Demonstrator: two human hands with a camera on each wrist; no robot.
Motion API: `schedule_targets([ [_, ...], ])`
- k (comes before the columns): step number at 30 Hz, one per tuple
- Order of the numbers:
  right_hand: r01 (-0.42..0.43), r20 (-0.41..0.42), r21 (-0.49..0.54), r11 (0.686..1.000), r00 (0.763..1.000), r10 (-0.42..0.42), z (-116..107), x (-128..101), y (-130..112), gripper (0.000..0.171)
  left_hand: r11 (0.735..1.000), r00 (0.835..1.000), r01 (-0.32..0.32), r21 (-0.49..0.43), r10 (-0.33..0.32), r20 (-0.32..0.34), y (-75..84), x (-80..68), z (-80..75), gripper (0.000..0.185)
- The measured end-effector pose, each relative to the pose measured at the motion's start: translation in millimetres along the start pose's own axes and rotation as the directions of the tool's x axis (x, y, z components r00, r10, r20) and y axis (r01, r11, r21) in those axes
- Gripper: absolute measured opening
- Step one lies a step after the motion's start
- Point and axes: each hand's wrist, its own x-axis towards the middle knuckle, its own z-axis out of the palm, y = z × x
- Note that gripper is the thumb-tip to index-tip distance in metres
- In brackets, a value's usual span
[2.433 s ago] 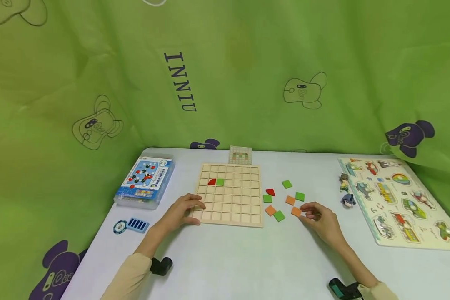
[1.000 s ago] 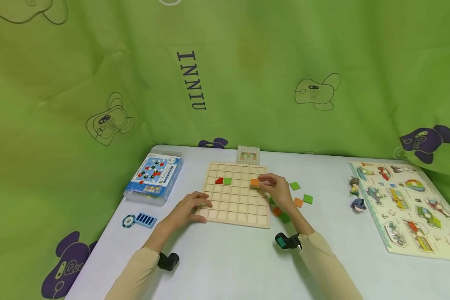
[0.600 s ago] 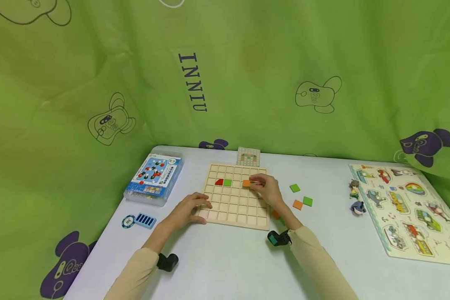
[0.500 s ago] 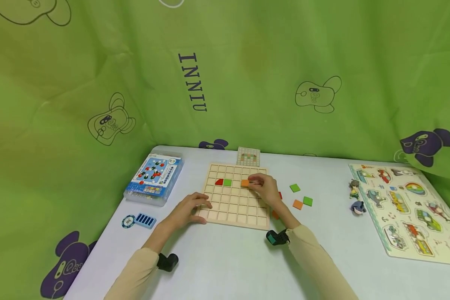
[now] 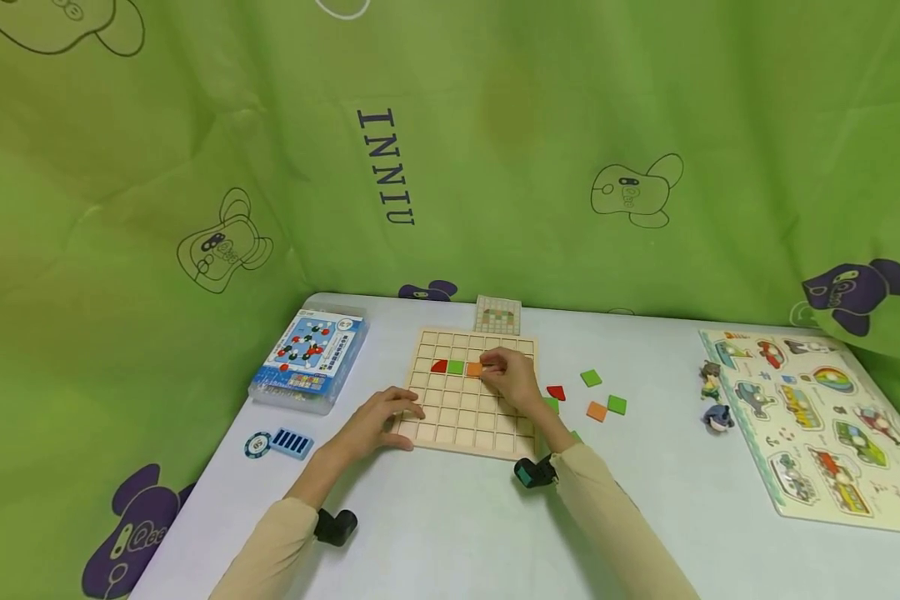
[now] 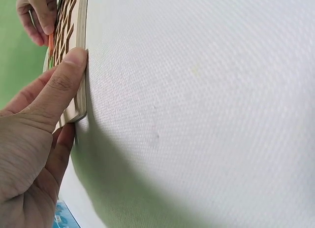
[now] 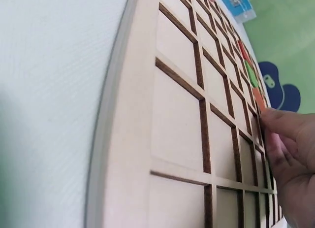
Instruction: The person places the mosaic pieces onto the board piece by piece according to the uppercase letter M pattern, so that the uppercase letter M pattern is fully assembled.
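Observation:
My left hand holds the near left corner of a wooden grid board. In the left wrist view its thumb lies on the board's front edge, with fingers at the side. My right hand reaches over the board and pinches an orange square tile between thumb and fingertips. That tile is at a cell just right of a green square tile. Left of the green one sits a red quarter-round tile. In the right wrist view the orange tile lines up with these two.
Right of the board lie loose tiles, among them a red one, a green one and an orange one. A pattern card lies behind the board. A boxed set stands left, a picture puzzle board right, beside small figurines.
My right hand has picked up the orange tile from the loose tiles and carried it left over the board to beside the green tile. The left hand has stayed at the board's corner.

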Motion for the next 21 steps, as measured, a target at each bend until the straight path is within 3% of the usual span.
schedule_targets([
  [21, -0.053, 0.018, -0.021, 0.998, 0.998, 0.054, 3.2, 7.6, -2.6, 0.026, 1.000, 1.000, -0.011, -0.017, 0.011, -0.003, -1.0, 1.9, -2.4, 0.042],
])
